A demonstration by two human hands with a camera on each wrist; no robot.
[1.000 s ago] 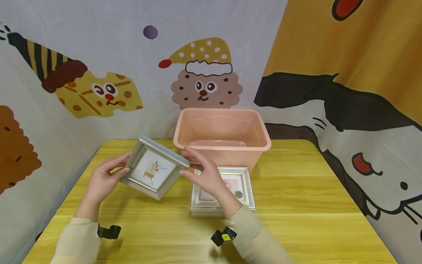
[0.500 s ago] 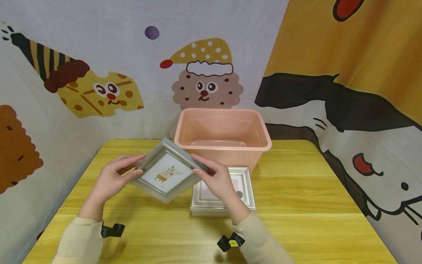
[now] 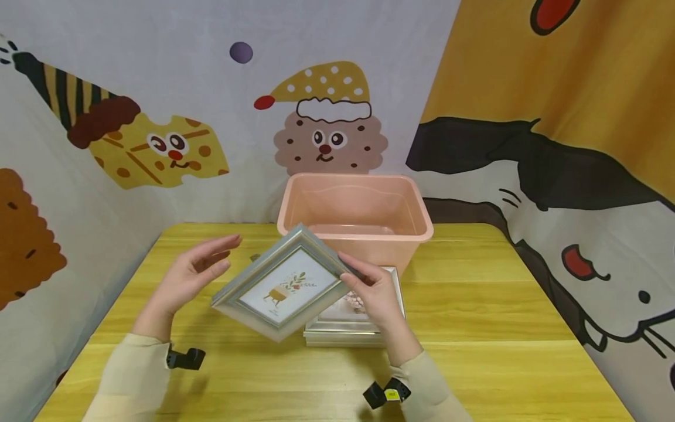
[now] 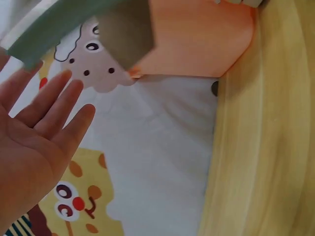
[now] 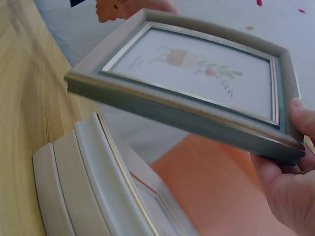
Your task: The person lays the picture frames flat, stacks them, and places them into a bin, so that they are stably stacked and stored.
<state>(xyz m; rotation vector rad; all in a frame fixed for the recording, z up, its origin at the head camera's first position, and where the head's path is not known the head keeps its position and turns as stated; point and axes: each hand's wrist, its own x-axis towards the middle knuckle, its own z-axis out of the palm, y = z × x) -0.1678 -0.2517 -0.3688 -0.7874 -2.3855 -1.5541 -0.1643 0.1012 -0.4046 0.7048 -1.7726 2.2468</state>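
Observation:
My right hand [image 3: 377, 290] pinches one corner of a silver-grey picture frame [image 3: 285, 290], thumb on the front. The frame is held tilted in the air and its picture shows a potted plant. To its left, my left hand [image 3: 192, 272] has let its fingers spread, apart from the frame; the left wrist view shows that palm [image 4: 29, 152] with extended fingers. Below the right hand lies a stack of pale picture frames [image 3: 343, 338], partly covered by the held frame and the hand. The right wrist view shows the stack's layered edges [image 5: 83, 172].
Behind the stack stands a pink plastic bin [image 3: 387, 249] with its opening upward. A small dark round thing [image 3: 255, 257] lies on the wooden table [image 3: 490, 305], partly hidden behind the held frame. A printed cloth [image 3: 211, 70] hangs at the back and sides.
The held picture frame has moved right, toward the stack, along with my right hand. My left hand gripped its left side before and has now released it.

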